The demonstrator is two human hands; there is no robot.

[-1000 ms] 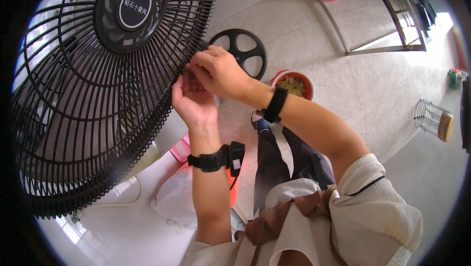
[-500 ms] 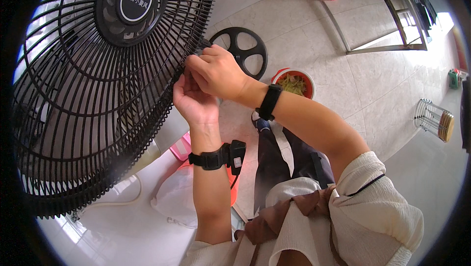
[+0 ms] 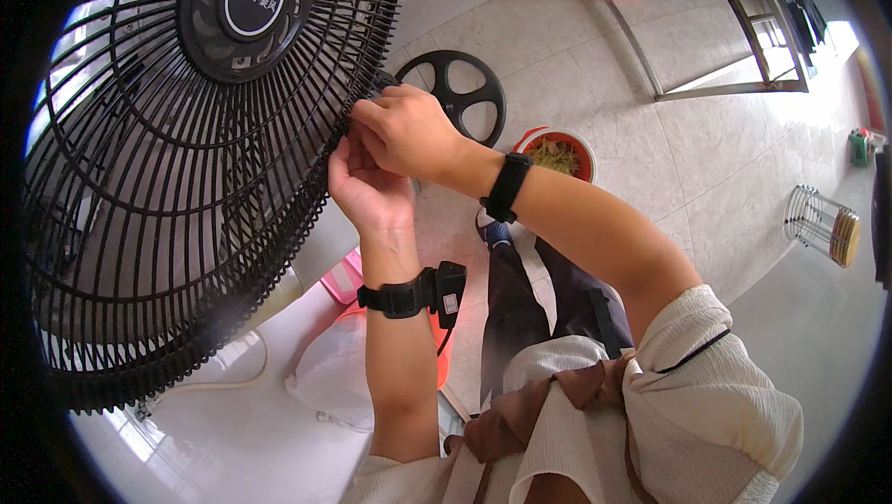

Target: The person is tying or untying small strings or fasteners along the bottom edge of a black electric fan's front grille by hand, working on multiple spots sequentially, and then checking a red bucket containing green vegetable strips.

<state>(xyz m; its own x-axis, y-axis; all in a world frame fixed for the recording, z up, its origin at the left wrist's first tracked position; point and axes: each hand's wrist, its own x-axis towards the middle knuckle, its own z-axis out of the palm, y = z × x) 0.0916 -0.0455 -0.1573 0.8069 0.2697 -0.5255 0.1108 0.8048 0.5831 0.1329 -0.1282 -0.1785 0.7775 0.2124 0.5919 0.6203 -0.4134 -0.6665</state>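
A big black fan with a wire grille (image 3: 186, 179) fills the left of the view, its round hub at the top. Both hands meet at the grille's right rim. My left hand (image 3: 367, 190) grips the rim from below, fingers curled on it. My right hand (image 3: 404, 132) lies just above, fingers pinched on the same stretch of rim, perhaps on a small clip that I cannot make out. Each wrist carries a black band.
On the tiled floor lie the fan's black round base (image 3: 460, 95) and a red bowl (image 3: 557, 151) with greenish contents. A metal rack frame (image 3: 715, 30) stands at the back right, a wire holder (image 3: 822, 225) at right. A white bag (image 3: 334, 374) and pink item sit below my hands.
The view has shifted a little, so the fan sits higher. Both hands stay together on the grille rim, with only small finger movements.
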